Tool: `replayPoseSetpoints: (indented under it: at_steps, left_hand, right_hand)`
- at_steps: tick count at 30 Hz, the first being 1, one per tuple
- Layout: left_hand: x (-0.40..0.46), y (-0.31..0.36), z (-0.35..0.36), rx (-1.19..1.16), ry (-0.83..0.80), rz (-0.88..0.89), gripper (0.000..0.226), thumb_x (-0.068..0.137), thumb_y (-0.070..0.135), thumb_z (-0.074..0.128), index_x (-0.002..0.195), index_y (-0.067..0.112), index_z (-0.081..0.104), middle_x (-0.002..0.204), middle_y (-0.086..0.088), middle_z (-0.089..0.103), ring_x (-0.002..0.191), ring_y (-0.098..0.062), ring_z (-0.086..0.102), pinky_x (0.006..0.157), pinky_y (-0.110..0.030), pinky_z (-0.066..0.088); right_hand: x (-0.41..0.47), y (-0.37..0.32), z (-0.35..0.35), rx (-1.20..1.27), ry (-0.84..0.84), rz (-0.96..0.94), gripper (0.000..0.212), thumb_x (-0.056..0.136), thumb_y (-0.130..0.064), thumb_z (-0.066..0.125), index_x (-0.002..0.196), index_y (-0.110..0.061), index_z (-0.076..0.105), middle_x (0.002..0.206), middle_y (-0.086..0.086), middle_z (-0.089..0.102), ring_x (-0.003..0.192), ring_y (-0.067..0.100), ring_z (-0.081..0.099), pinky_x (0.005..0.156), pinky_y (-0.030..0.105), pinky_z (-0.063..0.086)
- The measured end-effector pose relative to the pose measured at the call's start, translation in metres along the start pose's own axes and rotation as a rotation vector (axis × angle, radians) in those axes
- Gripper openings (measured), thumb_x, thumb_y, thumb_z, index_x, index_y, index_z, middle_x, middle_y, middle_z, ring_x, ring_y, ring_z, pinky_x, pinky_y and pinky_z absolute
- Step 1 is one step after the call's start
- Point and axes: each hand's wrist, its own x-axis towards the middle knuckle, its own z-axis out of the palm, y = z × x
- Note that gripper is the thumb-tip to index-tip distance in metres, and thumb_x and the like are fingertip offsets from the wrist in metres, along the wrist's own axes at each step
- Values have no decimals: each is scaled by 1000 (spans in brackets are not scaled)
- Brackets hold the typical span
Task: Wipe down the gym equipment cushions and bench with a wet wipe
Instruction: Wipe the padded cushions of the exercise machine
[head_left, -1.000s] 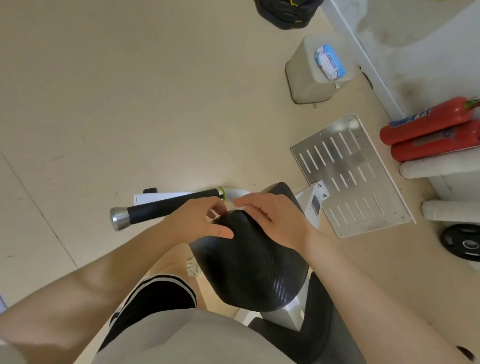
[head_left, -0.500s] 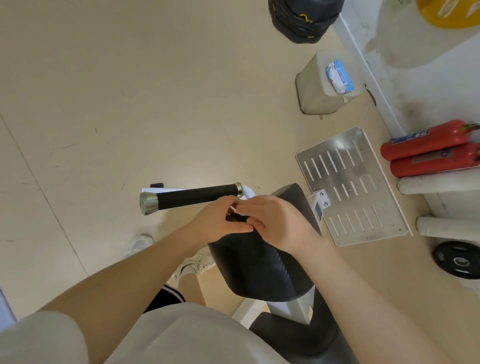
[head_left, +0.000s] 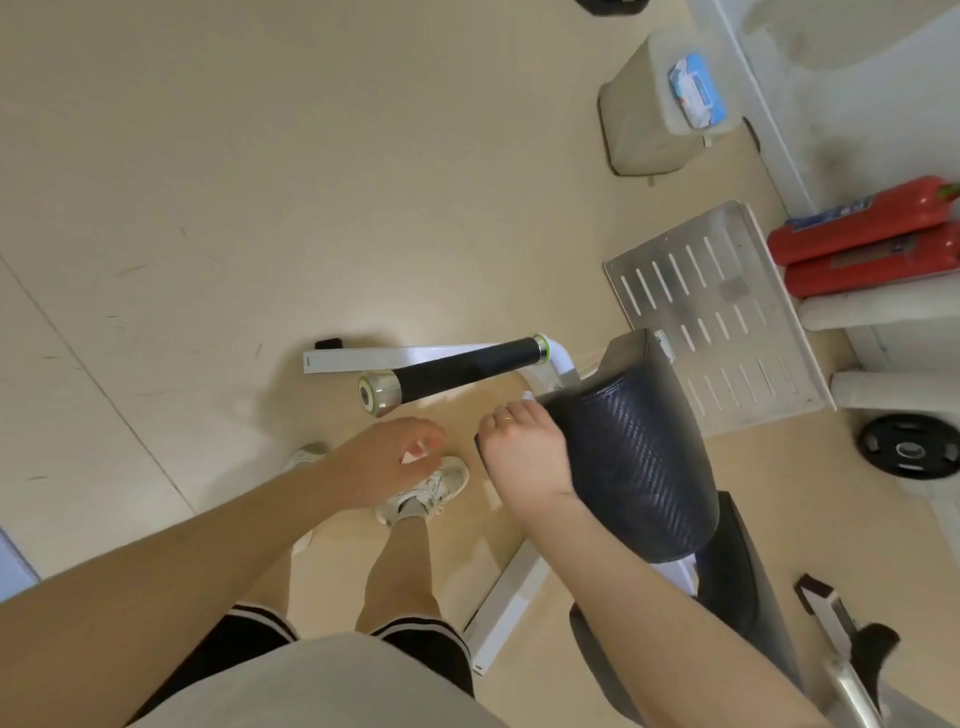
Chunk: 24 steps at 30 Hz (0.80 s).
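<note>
The cushion (head_left: 631, 457) is covered in dark padding with a woven, carbon-fibre-like texture and a slight sheen. A matt black grip with polished metal ends is seen on the handle (head_left: 457, 371), and the slotted plate (head_left: 711, 317) is of brushed metal.

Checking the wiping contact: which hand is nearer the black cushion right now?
The right hand. It lies against the left side of the black cushion, a bit of white showing at its fingertips. The left hand is off the cushion, out over the floor above a white sneaker.
</note>
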Motion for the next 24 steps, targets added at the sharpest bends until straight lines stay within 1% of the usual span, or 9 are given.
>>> replayPoseSetpoints:
  at_steps: [3,5,9,12,15,17,20,22,24]
  left_hand:
    - [-12,-13,0,134,-146,26,35,93,26,51,127,18,49,125,5,52,104,-7,51,85,-18,37]
    - [-15,-18,0,130,-162,33,34,93,25,50,126,19,50,124,6,53,102,-7,51,87,-21,39]
    - [-18,-25,-1,45,-159,19,26,92,23,50,118,20,55,114,9,56,97,-8,53,86,-23,42]
    - [-17,-31,-1,49,-190,16,26,94,22,48,118,22,55,113,11,56,99,-8,54,85,-19,40]
    - [-16,-36,-5,80,-225,40,27,94,22,47,121,19,55,117,7,57,102,-10,54,84,-18,40]
    - [-16,-37,-10,115,-242,46,28,95,21,46,121,17,54,118,7,56,103,-11,54,84,-18,40]
    - [-12,-40,-18,127,-222,21,26,95,20,47,119,15,55,115,5,57,103,-14,54,87,-25,43]
    - [-9,-41,-20,129,-196,4,25,94,19,47,117,16,56,109,6,56,99,-13,54,83,-23,42]
    - [-5,-39,-19,118,-192,-13,25,94,17,47,117,19,56,105,9,54,96,-10,52,81,-21,38]
  right_hand:
    - [1,-17,23,-34,-205,-68,22,32,-4,78,42,-13,61,40,1,54,47,21,56,75,30,56]
    - [3,-17,23,-75,-215,-99,22,30,-6,81,44,-12,64,42,2,57,49,22,59,76,31,56]
    - [-3,10,3,-164,160,105,10,56,-8,68,66,-8,69,61,6,67,67,23,65,95,34,44]
    - [-11,19,1,-214,190,232,17,71,-12,68,88,-8,69,85,7,71,92,24,65,107,35,34]
    - [10,-2,15,-189,111,280,11,59,-8,73,65,-11,65,59,3,64,64,22,63,83,29,50]
    - [26,-21,19,-144,32,214,13,53,-10,75,61,-12,64,54,1,62,56,20,60,75,24,49]
    - [41,-48,50,-47,-263,45,22,85,-10,52,103,-11,63,100,2,67,103,25,57,100,33,33]
    - [34,-65,65,119,-320,87,26,91,-11,43,107,-15,63,108,2,65,109,26,53,94,31,32]
    - [17,-75,73,453,-195,296,25,92,-12,42,103,-12,63,103,9,64,101,30,55,76,30,33]
